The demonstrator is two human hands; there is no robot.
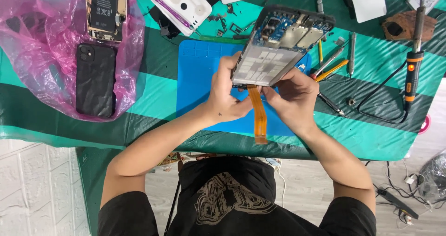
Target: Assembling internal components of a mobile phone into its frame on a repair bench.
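left hand [226, 99] and right hand [290, 96] both closed on the near end of an opened phone [278, 48], held tilted above a blue mat [200, 82]; its circuit board is exposed. an orange flex cable [257, 113] hangs between the hands. right of the mat lie screwdrivers [332, 65] and a soldering iron [412, 64] on the green striped worktop [371, 134]. far left, a black phone [95, 79] on a pink bag [42, 45].

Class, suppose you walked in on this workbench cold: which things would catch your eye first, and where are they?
The opened phone, circuit board bare, is held up at the centre over the blue mat by the left hand and right hand, with an orange ribbon cable dangling from it. At far left, a black phone lies on a pink plastic bag.
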